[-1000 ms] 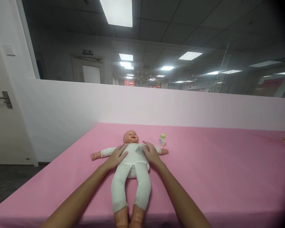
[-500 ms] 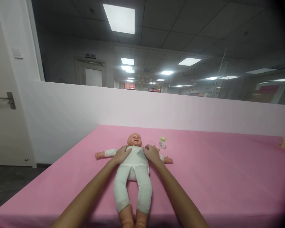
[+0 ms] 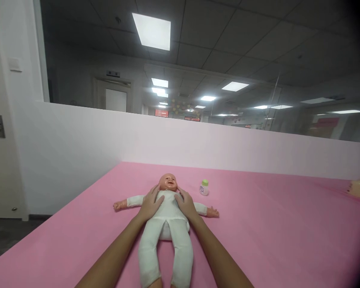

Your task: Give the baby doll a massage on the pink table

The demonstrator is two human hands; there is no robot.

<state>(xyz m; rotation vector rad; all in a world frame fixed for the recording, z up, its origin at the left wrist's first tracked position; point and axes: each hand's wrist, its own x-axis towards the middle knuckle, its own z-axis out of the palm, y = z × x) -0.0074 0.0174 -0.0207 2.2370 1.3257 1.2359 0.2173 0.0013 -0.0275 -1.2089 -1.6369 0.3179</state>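
Resting flat with fingers spread, left hand point(image 3: 150, 204) and right hand point(image 3: 184, 204) on the chest of the baby doll point(image 3: 165, 224), fingertips up by its neck. Lying face-up on the pink table point(image 3: 273, 236), long axis running away from the camera, head far, legs near, arms out sideways. Standing just right of the head, apart from it, a small green-capped bottle point(image 3: 204, 187).

left hand point(image 3: 150, 203) | right hand point(image 3: 185, 203) | both flat on doll point(image 3: 167, 216) chest | pink table point(image 3: 273, 224)
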